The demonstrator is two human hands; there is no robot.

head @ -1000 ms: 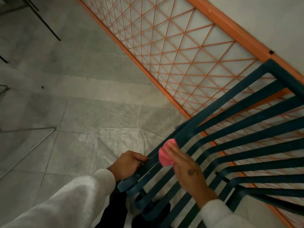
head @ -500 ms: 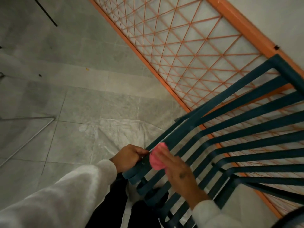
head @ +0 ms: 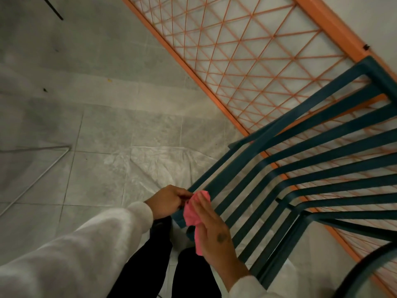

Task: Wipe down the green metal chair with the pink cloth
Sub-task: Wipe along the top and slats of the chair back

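Over the last second the pink cloth [head: 194, 214] had slid down the chair's slats toward the near end, from partway up the seat edge to the front rail beside the left hand [head: 166, 201]. The right hand [head: 211, 229] had travelled with it, and the camera had tilted so the orange lattice panel [head: 247, 61] filled more of the far right.

There was 1 green metal chair [head: 311, 168], 1 cloth, 2 hands and 1 lattice panel. No containers were in view.

The chair stood at the right of the scene, its slatted seat and back fanning out toward the far right, in front of the lattice panel that leaned against the wall. The left hand was curled closed around the near-left corner of the seat frame, fingers wrapped over the rail. The right hand lay with fingers extended and held together, pressing the bunched cloth flat against the near ends of the slats; the cloth touched both the rail and the left hand's fingertips, and its tail hung below the right palm. Both arms wore white sleeves [head: 86, 250]. A crumpled clear plastic sheet [head: 154, 164] lay on the grey tiled floor [head: 107, 130] under the chair's near-left side.
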